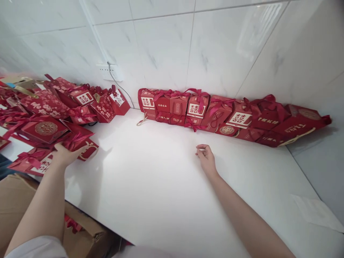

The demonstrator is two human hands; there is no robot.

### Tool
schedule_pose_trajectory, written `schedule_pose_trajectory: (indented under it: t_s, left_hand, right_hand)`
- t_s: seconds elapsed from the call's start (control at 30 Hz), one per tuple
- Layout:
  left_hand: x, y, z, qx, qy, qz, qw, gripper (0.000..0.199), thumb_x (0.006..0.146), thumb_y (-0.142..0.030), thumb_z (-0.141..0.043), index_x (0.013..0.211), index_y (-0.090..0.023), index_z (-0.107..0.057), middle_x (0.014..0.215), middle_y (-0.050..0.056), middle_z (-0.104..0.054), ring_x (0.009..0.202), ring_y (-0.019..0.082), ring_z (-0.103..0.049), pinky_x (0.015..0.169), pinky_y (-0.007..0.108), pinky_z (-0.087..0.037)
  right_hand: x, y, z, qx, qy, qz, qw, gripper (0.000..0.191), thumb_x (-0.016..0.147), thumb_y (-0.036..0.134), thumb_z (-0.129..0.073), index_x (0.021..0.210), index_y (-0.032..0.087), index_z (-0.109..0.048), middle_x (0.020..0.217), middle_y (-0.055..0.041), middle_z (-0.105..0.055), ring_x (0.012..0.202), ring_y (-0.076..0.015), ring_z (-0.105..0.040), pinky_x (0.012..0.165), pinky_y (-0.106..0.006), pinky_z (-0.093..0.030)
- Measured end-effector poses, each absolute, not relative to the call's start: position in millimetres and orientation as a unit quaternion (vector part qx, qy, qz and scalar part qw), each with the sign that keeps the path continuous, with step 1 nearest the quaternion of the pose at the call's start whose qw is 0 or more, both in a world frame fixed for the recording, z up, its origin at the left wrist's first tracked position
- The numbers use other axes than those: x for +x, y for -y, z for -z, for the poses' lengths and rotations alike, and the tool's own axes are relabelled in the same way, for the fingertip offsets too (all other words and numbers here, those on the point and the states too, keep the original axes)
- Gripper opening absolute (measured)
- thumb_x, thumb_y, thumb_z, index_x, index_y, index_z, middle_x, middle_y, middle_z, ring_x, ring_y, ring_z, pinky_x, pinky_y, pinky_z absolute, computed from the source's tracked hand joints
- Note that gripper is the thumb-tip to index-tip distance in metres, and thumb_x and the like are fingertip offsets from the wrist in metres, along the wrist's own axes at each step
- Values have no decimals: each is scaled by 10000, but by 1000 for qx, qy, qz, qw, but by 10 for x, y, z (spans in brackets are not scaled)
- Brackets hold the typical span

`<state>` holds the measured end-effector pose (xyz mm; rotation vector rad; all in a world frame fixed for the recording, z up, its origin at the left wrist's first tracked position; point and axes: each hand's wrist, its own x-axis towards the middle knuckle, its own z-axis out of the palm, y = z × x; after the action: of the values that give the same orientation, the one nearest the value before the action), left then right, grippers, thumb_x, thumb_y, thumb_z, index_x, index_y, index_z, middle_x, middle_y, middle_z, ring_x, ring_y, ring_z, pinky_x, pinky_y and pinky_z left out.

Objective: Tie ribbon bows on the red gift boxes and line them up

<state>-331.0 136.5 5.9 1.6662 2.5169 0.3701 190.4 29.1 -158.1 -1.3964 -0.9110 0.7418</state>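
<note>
My left hand reaches into the pile at the left, its thumb spread wide against a red gift box with a gold cord. Its other fingers are partly hidden beside a red gift box with a round gold emblem. Below the wrist lies another red box with a ribbon and white label. My right hand hovers over the white table, fingers loosely curled and apart, nothing in them. Beyond it, a stacked row of red gift boxes with ribbon bows stands against the wall.
More red boxes are heaped at the far left. A grey cable runs from a wall socket down behind the table. Open cardboard cartons stand below the front edge. A pale flat sheet lies at the right.
</note>
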Motion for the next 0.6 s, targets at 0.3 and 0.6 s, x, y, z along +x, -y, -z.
schedule_pose_trajectory:
  t_s: [0.3, 0.6]
  left_hand:
    - [-3068, -1212, -27, 525, -837, -118, 94, 1138, 679, -591, -752, 1422, -10, -114, 1388, 259, -449, 1064, 326, -628, 731, 340, -564]
    - [-1692, -494, -285, 776, -585, -89, 220, 1219, 636, -616, -777, 1551, -255, -57, 1492, 153, -421, 1278, 328, -522, 947, 390, -522]
  right_hand:
    - [1894, -312, 1587, -601, 397, -327, 611, 230, 843, 413, -577, 1000, 246, -552, 997, -40, -643, 765, -185, -611, 752, -349, -463]
    - [1891, -303, 1547, -600, 398, -322, 614, 248, 841, 433, -570, 999, 245, -537, 1079, -44, -628, 751, -170, -617, 763, -343, -466]
